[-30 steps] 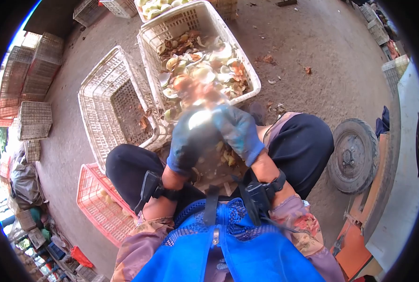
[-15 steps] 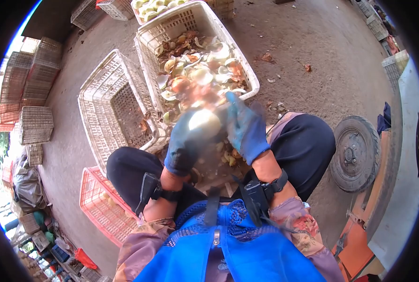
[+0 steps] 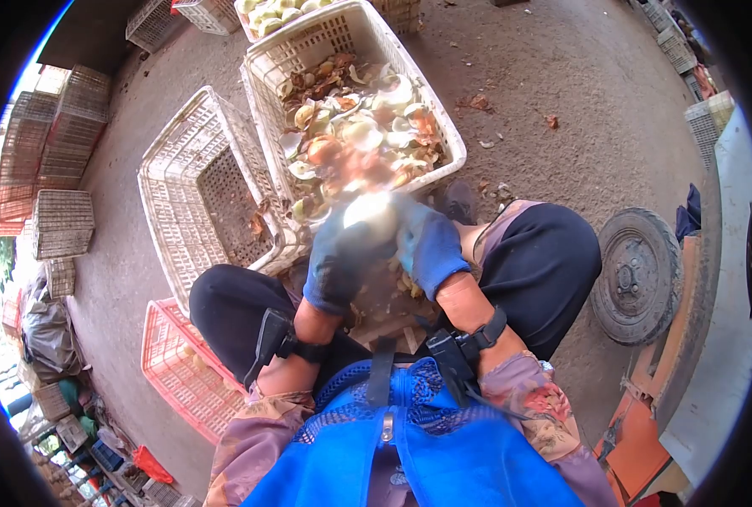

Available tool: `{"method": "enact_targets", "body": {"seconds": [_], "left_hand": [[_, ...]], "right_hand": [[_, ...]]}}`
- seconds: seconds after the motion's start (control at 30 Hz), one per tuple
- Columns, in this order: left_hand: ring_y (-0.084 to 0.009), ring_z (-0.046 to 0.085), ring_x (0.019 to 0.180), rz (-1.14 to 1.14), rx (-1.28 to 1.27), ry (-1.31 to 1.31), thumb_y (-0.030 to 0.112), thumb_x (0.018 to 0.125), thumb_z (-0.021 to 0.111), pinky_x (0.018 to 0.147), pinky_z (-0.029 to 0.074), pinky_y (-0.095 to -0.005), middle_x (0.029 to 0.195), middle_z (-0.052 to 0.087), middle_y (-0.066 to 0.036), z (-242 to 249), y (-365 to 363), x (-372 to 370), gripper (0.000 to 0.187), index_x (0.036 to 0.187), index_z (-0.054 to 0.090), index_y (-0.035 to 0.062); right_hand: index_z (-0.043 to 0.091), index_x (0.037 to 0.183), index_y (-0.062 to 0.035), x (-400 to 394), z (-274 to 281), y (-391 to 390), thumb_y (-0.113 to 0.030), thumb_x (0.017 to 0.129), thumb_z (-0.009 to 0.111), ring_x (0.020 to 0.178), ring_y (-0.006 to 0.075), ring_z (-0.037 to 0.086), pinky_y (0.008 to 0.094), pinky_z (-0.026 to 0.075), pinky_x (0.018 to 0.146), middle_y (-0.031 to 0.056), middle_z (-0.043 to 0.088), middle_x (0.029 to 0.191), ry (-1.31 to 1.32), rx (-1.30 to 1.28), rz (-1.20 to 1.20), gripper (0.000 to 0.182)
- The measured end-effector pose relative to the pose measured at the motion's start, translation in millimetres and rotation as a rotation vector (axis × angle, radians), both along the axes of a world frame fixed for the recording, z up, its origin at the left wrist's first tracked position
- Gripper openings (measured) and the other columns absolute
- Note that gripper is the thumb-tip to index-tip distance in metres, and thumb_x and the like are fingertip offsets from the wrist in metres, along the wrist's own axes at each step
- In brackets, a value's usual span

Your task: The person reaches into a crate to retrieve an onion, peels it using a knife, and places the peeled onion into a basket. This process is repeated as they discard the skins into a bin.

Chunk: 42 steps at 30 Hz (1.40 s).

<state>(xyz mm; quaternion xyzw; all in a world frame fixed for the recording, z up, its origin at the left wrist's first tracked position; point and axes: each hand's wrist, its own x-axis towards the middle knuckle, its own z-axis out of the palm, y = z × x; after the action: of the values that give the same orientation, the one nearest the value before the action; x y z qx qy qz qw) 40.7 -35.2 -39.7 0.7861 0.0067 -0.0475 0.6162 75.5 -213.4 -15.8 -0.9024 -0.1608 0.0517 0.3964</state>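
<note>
My left hand, in a blue and dark work glove, is closed around a pale peeled onion. My right hand, gloved in blue, presses against the onion's right side with its fingers curled in. A blurry patch of the picture hides the fingertips, and I cannot make out any tool. Just beyond the hands stands a white plastic crate, which holds onion skins and cut scraps.
A second white crate leans tilted at the left, with a red crate by my left knee. Peeled onions fill a container at the top. A wheel lies at the right. Stacked crates stand far left.
My right hand has moved left and down, from held apart with raised fingers to against the onion. My left hand stays around the onion, shifted slightly right.
</note>
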Motion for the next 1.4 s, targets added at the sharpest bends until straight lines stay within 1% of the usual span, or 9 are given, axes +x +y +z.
{"method": "enact_targets", "body": {"seconds": [0.2, 0.3, 0.37, 0.5, 0.7, 1.0, 1.07, 1.17, 1.4], "left_hand": [[-0.0251, 0.065, 0.103, 0.015, 0.156, -0.088, 0.021, 0.091, 0.062, 0.078, 0.057, -0.0375, 0.116, 0.063, -0.011, 15, -8, -9, 0.046, 0.131, 0.051, 0.0004], [-0.0246, 0.066, 0.102, 0.253, -1.022, 0.394, 0.022, 0.094, 0.06, 0.077, 0.057, -0.0374, 0.114, 0.064, -0.009, 6, -2, -14, 0.042, 0.131, 0.053, 0.0027], [-0.0245, 0.067, 0.099, 0.14, -0.057, -0.057, 0.022, 0.094, 0.059, 0.076, 0.057, -0.037, 0.114, 0.064, -0.007, -22, 4, -16, 0.041, 0.131, 0.054, 0.0059], [-0.0322, 0.059, 0.111, 0.259, -0.558, 0.196, 0.007, 0.082, 0.071, 0.094, 0.048, -0.0416, 0.117, 0.062, -0.017, -8, 2, -19, 0.045, 0.124, 0.054, 0.0029], [-0.0232, 0.067, 0.095, 0.036, 0.253, -0.169, 0.025, 0.096, 0.059, 0.071, 0.055, -0.0338, 0.111, 0.065, -0.006, -17, 9, -24, 0.035, 0.128, 0.055, 0.0093], [-0.0198, 0.062, 0.109, 0.218, -1.282, 0.49, 0.001, 0.091, 0.061, 0.091, 0.052, -0.0319, 0.123, 0.063, -0.012, 14, 5, -13, 0.038, 0.128, 0.052, -0.0011], [-0.0301, 0.067, 0.1, 0.125, -0.756, 0.163, 0.024, 0.092, 0.063, 0.071, 0.057, -0.0379, 0.116, 0.067, -0.011, -3, 5, -16, 0.043, 0.131, 0.055, 0.0057], [-0.0283, 0.067, 0.095, 0.036, 0.168, -0.063, 0.029, 0.094, 0.061, 0.064, 0.056, -0.0335, 0.116, 0.066, -0.012, -13, 12, -19, 0.044, 0.131, 0.055, 0.0064], [-0.0243, 0.066, 0.089, 0.001, 0.204, -0.126, 0.036, 0.096, 0.058, 0.058, 0.053, -0.0291, 0.115, 0.066, -0.011, -1, 10, -15, 0.046, 0.132, 0.054, 0.0087]], "right_hand": [[0.062, 0.122, -0.0092, 10, 19, -9, -0.001, 0.087, 0.054, 0.082, 0.0374, 0.066, 0.0446, 0.053, 0.071, 0.0195, 0.068, 0.096, 0.022, -0.012, -0.08, 0.038], [0.062, 0.122, -0.0092, 4, 10, -8, -0.008, 0.085, 0.058, 0.083, 0.0362, 0.067, 0.0458, 0.054, 0.072, 0.0178, 0.069, 0.095, -0.041, 0.033, -0.011, 0.037], [0.061, 0.122, -0.0088, -2, 18, -8, -0.012, 0.08, 0.063, 0.079, 0.033, 0.067, 0.0445, 0.053, 0.068, 0.0146, 0.067, 0.093, -0.186, -0.137, 0.104, 0.042], [0.059, 0.096, -0.016, -4, 6, -1, -0.021, 0.084, 0.063, 0.067, 0.0263, 0.067, 0.0404, 0.052, 0.055, 0.0051, 0.063, 0.083, -0.407, -0.322, 0.126, 0.014], [0.057, 0.092, -0.0186, -1, -3, 1, -0.029, 0.086, 0.061, 0.064, 0.0209, 0.064, 0.0381, 0.049, 0.05, 0.0023, 0.06, 0.079, -0.553, -0.366, 0.11, 0.013], [0.06, 0.096, -0.0172, 13, -2, 3, -0.034, 0.091, 0.059, 0.068, 0.0229, 0.067, 0.041, 0.051, 0.052, 0.0043, 0.064, 0.078, -0.484, -0.572, 0.033, 0.018], [0.059, 0.118, -0.0148, 24, 17, 5, -0.015, 0.087, 0.059, 0.086, 0.029, 0.069, 0.0436, 0.054, 0.073, 0.014, 0.069, 0.096, 0.27, -0.694, -0.038, 0.03], [0.063, 0.111, -0.0102, 19, 14, -11, -0.018, 0.09, 0.06, 0.092, 0.035, 0.069, 0.0396, 0.055, 0.078, 0.0188, 0.07, 0.103, 0.236, -0.327, -0.062, 0.023], [0.064, 0.105, -0.0002, 10, -35, 0, -0.013, 0.089, 0.065, 0.093, 0.0314, 0.068, 0.0379, 0.055, 0.076, 0.0152, 0.067, 0.112, 0.059, 0.597, 0.09, 0.02]]}}
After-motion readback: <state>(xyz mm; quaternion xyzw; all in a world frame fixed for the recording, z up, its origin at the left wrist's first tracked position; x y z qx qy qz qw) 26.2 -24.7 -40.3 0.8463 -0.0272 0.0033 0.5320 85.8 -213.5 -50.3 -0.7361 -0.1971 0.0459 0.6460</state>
